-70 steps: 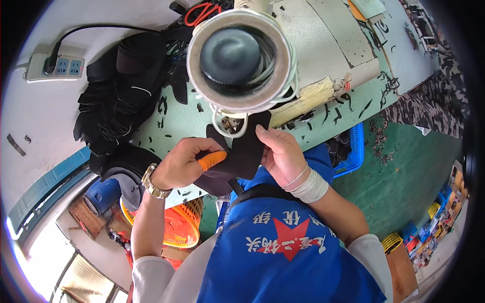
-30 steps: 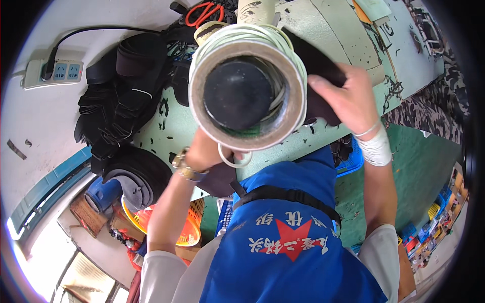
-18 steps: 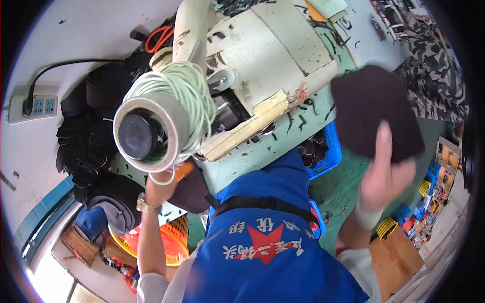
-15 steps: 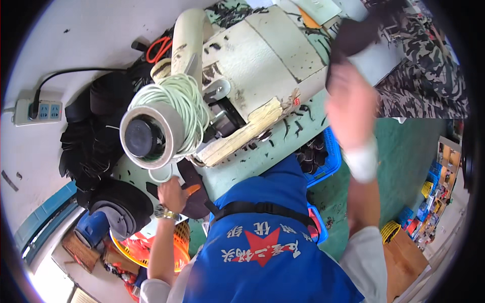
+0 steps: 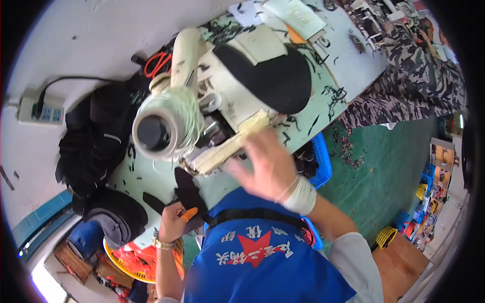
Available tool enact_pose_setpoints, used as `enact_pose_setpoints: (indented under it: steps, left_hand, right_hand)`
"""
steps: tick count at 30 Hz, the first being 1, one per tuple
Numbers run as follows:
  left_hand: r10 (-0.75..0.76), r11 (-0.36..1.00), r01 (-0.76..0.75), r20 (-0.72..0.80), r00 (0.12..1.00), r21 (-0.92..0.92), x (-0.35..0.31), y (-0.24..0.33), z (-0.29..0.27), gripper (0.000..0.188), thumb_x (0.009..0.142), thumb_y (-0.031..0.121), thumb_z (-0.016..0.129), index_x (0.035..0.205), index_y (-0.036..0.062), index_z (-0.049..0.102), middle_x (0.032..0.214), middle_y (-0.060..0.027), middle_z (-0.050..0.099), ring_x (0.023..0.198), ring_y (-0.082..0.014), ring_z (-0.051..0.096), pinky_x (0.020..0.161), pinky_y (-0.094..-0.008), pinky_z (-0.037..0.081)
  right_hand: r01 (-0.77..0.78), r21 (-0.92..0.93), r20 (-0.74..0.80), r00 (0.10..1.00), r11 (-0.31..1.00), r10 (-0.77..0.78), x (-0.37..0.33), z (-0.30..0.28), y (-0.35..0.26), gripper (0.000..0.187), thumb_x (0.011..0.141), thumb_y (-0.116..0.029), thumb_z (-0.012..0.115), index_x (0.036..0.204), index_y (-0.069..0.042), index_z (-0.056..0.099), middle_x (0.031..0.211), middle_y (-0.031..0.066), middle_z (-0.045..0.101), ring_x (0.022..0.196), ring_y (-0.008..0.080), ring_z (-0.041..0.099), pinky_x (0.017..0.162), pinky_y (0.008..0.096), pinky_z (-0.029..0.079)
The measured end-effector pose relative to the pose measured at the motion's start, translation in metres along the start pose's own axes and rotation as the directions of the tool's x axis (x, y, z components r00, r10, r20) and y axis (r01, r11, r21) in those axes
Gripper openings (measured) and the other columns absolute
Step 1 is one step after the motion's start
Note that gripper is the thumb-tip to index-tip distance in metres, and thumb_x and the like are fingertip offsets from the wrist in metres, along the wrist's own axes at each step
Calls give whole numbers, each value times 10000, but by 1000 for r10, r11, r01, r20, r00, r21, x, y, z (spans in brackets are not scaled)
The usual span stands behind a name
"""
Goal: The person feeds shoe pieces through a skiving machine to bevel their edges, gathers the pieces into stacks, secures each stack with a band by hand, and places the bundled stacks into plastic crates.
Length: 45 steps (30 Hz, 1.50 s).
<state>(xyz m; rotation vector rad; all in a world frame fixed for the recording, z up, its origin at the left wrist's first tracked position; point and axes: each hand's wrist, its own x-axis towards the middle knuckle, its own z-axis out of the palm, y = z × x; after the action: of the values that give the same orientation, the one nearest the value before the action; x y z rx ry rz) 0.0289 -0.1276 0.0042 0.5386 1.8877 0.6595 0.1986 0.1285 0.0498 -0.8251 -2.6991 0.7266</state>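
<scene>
My left hand (image 5: 173, 222), with an orange cover on its thumb and a metal-band watch on the wrist, is closed on dark fabric pieces (image 5: 190, 194) at the table's near edge. My right hand (image 5: 268, 164), smeared by motion, is in front of the machine's yellowed padded edge (image 5: 222, 155). Its fingers look spread and I see nothing in them; a white band wraps the wrist. A curved black fabric piece (image 5: 288, 81) lies across the pale machine bed (image 5: 222, 81). Pale cord (image 5: 189, 121) is wound around a spool (image 5: 157, 132) on the machine's left.
Dark fabric stacks (image 5: 96, 131) lie left, below a wall socket (image 5: 43, 112). Black scraps litter the green table (image 5: 303, 123). A blue crate (image 5: 321, 161) stands under its edge, a yellow basket (image 5: 113, 257) lower left. Someone in camouflage clothing (image 5: 409, 86) is at the far right.
My right hand has come from the far right to the front of the machine. The dark piece it had there is gone from it, and a curved black piece now lies on the machine bed.
</scene>
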Motion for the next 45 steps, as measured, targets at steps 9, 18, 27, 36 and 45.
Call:
enact_pose_setpoints:
  steps: [9, 18, 27, 36, 45]
  left_hand:
    - [268, 963, -256, 336, 903, -78, 32, 108, -25, 223, 819, 171, 680, 961, 1, 653, 822, -102, 672, 716, -160, 618, 665, -275, 476]
    - [263, 938, -305, 238, 935, 162, 59, 122, -52, 187, 840, 145, 615, 960, 9, 659, 850, -128, 672, 712, -227, 623, 662, -300, 478]
    - [299, 935, -351, 434, 850, 44, 62, 144, -27, 204, 890, 217, 625, 841, 18, 618, 708, -18, 578, 648, -64, 513, 576, -251, 406]
    - [43, 978, 61, 481, 876, -199, 96, 140, -44, 169, 905, 108, 509, 967, -19, 601, 760, -91, 653, 550, -111, 613, 416, -211, 496]
    - [108, 923, 42, 363, 925, -382, 93, 118, -33, 330, 949, 175, 484, 1210, -22, 439, 659, -170, 613, 473, -231, 600, 391, -285, 484]
  right_hand:
    - [-571, 801, 536, 818, 178, 210, -18, 34, -17, 215, 927, -155, 541, 902, 38, 632, 786, 27, 636, 689, 47, 567, 593, 197, 457]
    - [-504, 615, 736, 642, -606, 213, -4, 63, -39, 235, 895, -239, 593, 942, -9, 611, 858, 32, 632, 801, 91, 608, 714, 255, 509]
    - [-544, 821, 392, 760, 176, 519, -10, -20, -13, 212, 823, -112, 652, 959, 51, 663, 872, 69, 690, 732, 84, 608, 640, 268, 488]
    - [-319, 478, 127, 947, 818, 296, 47, -33, 33, 168, 790, -135, 655, 819, 30, 662, 647, 159, 626, 554, 228, 607, 551, 309, 469]
    - [-211, 334, 97, 977, 919, 189, 75, -26, 42, 231, 759, -202, 653, 796, 26, 654, 683, 235, 585, 656, 417, 572, 588, 389, 469]
